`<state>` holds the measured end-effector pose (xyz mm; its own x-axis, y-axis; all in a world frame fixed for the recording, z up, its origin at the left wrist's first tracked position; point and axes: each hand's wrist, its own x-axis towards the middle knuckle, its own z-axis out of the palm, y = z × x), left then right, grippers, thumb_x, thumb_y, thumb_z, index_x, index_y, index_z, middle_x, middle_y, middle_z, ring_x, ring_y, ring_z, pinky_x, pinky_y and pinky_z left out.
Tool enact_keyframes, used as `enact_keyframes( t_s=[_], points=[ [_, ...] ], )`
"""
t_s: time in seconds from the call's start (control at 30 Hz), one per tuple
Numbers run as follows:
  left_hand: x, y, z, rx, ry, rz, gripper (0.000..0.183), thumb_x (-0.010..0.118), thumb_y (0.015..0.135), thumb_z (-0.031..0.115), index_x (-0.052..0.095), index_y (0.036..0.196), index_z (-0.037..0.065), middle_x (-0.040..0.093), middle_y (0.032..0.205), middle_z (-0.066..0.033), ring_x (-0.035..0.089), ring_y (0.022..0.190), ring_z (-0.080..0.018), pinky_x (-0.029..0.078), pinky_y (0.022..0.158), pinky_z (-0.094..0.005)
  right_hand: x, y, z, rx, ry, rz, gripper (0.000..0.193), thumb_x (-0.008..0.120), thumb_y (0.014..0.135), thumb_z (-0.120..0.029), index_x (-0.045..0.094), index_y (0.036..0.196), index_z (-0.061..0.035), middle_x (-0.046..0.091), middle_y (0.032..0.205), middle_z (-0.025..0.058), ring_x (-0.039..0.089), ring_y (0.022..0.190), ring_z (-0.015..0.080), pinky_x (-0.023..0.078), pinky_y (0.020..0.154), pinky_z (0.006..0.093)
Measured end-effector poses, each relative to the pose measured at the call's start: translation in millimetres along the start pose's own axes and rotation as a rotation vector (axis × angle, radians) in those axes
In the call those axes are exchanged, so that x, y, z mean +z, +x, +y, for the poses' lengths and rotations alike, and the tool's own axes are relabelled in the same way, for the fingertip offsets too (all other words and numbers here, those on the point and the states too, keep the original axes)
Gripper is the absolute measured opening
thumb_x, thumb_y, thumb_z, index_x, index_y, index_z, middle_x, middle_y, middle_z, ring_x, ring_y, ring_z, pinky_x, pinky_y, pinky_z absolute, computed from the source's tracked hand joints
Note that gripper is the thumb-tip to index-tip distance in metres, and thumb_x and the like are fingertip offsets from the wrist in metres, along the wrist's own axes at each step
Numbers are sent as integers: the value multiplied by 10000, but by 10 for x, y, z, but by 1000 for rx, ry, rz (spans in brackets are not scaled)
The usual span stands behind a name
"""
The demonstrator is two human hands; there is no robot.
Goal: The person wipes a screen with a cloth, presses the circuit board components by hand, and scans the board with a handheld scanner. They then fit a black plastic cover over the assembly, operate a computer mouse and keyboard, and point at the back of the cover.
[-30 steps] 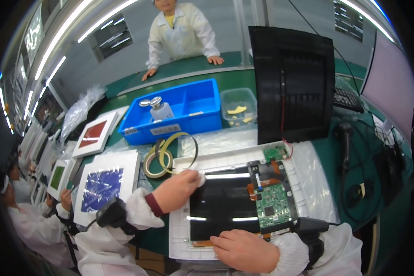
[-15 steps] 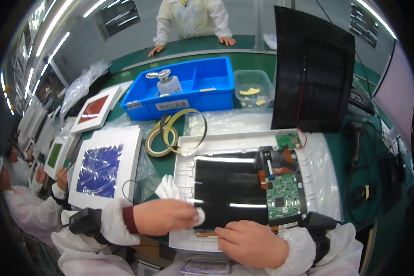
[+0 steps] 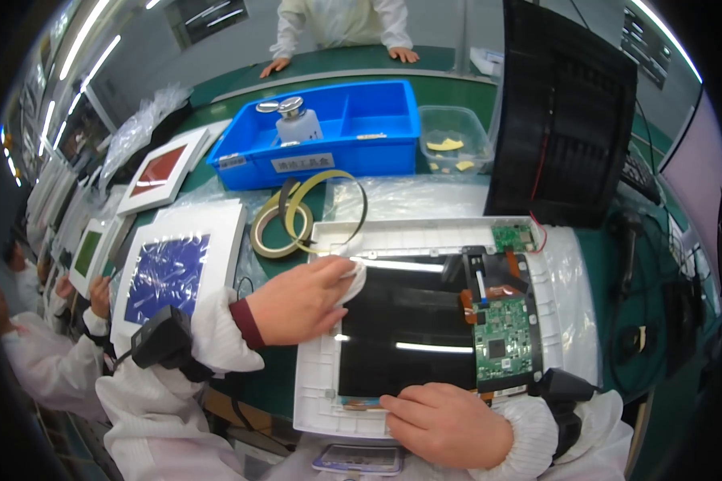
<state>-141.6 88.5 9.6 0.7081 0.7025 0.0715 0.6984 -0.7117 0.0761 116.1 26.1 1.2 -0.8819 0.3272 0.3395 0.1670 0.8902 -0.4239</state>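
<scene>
- Left hand (image 3: 301, 301) pinches white wipe (image 3: 354, 282) against black panel (image 3: 405, 321), upper left corner.
- Right hand (image 3: 449, 421) flat, fingers released, pressing white frame (image 3: 317, 385) near edge.

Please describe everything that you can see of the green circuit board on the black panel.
The green circuit board is a flat rectangle with a dark square chip near its middle and many small parts. It lies flat on the right side of the glossy black panel, inside the white frame. Orange flat cables join it at its top end. Neither hand touches it; the right hand rests just below and to its left.
</scene>
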Motion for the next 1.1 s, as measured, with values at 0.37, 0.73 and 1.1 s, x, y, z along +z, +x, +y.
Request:
enact_keyframes(
  t_s=[0.37, 0.73, 1.1],
  points=[
    [-88, -392, 443, 460, -210, -170, 450, 503, 773, 49, 463, 1180, -138, 495, 1238, -222, 488, 1160, -316, 396, 995, -354, -10, -25, 32, -25, -17, -4, 184, 601, 705, -110, 585, 856, -5, 605, 1042, 124, 579, 916, 232, 492, 728, 315],
    [-6, 199, -80, 21, 46, -2, 493, 572, 843, 216, 457, 1204, -99, 441, 1274, -207, 434, 1181, -323, 389, 978, -344, 5, -67, -10, -37, -28, -9, 175, 620, 721, -112, 593, 858, -7, 598, 1051, 127, 576, 908, 233, 482, 726, 325],
    [-49, -211, 376, 441, -339, -180, 414, 512, 746, 8, 507, 1144, -106, 467, 1260, -204, 511, 1086, -295, 452, 910, -331, 58, -75, 10, 21, -29, 11, 205, 543, 692, -142, 584, 821, 12, 585, 1001, 114, 537, 863, 237, 452, 755, 331]
  ],
)
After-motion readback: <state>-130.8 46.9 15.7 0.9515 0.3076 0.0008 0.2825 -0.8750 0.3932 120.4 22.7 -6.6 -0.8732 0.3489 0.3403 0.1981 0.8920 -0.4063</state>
